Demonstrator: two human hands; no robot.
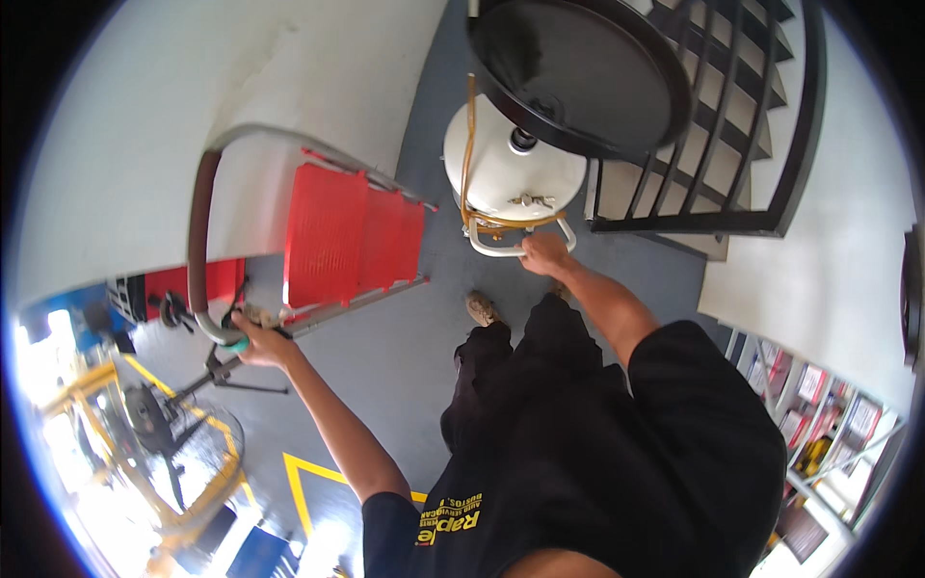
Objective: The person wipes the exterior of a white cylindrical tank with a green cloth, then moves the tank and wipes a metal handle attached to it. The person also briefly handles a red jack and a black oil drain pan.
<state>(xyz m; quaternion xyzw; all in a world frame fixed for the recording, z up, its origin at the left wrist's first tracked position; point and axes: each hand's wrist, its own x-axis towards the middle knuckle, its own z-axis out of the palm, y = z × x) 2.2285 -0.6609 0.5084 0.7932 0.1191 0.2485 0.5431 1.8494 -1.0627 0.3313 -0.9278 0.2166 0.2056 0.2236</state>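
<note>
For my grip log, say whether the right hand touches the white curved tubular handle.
Touching: the head view shows the right hand closed around the white curved tubular handle.

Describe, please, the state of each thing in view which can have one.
Tank: upright
Handle: gripped
Right hand: closed on the handle
Ladder: held; folded or unfolded, cannot tell
Left hand: closed on the ladder's frame
Basin: raised above the tank, open side up
Valve: open or shut, cannot tell
Fan: on or off, cannot tell
Shelf: loaded
</note>
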